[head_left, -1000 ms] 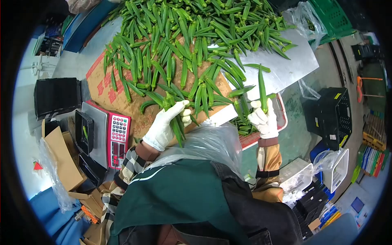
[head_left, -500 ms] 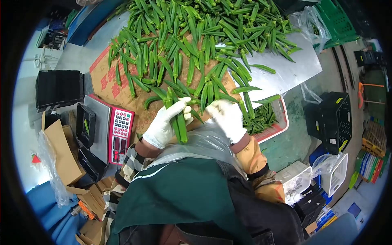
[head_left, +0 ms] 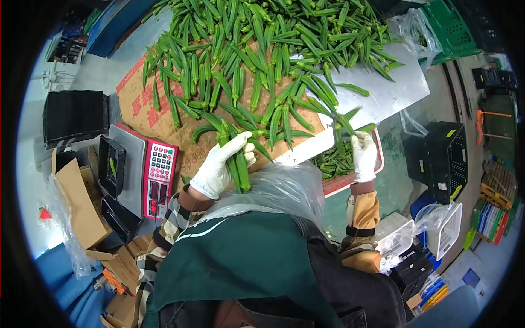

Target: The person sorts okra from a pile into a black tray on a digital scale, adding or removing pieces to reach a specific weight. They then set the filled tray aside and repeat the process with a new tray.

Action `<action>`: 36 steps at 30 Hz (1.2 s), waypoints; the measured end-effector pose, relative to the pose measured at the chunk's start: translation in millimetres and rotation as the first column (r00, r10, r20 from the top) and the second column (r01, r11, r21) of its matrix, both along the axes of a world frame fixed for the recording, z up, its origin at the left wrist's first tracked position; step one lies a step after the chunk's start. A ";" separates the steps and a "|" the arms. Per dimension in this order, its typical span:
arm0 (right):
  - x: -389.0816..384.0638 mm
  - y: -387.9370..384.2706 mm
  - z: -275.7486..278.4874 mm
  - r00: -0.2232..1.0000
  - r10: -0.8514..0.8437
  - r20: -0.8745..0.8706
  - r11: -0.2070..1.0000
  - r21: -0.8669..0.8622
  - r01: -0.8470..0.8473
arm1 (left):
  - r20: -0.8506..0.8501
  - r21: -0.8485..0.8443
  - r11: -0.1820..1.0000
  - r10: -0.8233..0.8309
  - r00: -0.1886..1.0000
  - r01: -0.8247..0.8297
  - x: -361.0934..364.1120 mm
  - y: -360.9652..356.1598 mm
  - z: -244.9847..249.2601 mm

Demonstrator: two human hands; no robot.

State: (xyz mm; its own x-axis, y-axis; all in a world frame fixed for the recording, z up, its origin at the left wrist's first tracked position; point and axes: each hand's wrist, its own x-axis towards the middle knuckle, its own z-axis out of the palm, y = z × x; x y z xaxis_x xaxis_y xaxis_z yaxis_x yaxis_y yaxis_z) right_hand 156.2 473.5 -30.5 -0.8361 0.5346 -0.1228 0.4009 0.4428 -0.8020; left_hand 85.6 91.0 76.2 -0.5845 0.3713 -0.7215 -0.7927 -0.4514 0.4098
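My left hand (head_left: 216, 167), in a white glove, is closed around a small bunch of okra pods (head_left: 239, 169), which point down toward my lap. Out to the right, my right hand (head_left: 365, 158), also gloved in white, has its fingers bent together against an okra pod (head_left: 345, 124) at the table's right edge. Just below those fingertips stands a pink-rimmed white basket (head_left: 381, 158) with more okra in it. Loose okra pods (head_left: 235, 82) lie in a large heap across the brown cardboard (head_left: 164, 123) in front of me.
A red-framed scale (head_left: 161, 164) with a black tray (head_left: 113, 167) stands at the left. Bare metal tabletop (head_left: 402, 93) shows at the right. Beyond it are a black crate (head_left: 445, 158), white baskets (head_left: 445, 232) and a green crate (head_left: 451, 30). Clear plastic (head_left: 279, 188) covers my lap.
My right hand has moved right, from beside my left hand to the table edge over the basket. Pods near that edge have shifted. My left hand keeps its bunch almost in place.
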 end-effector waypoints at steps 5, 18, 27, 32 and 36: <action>-24.7 -50.2 46.3 0.956 0.236 -0.171 0.852 0.510 -0.120 | -0.018 -0.037 0.998 0.053 0.998 -0.053 0.9 -6.4 -7.3; -49.8 -148.9 -0.7 0.915 0.399 0.060 0.897 0.183 -0.403 | 0.025 -0.032 0.985 0.168 0.985 -0.168 11.5 -32.7 -14.5; -26.1 -94.8 -5.5 0.977 -0.123 0.175 0.267 -0.942 0.202 | 0.013 -0.030 0.993 0.115 0.993 -0.115 11.0 -36.1 -13.6; -27.6 -104.3 2.0 0.979 -0.112 0.173 0.445 -0.872 0.205 | 0.010 -0.044 0.993 0.108 0.994 -0.108 12.5 -41.2 -10.1; -25.1 -107.9 -4.6 0.992 -0.100 0.074 0.431 -0.896 0.110 | 0.008 -0.015 0.992 0.124 0.992 -0.124 13.9 -47.7 -11.9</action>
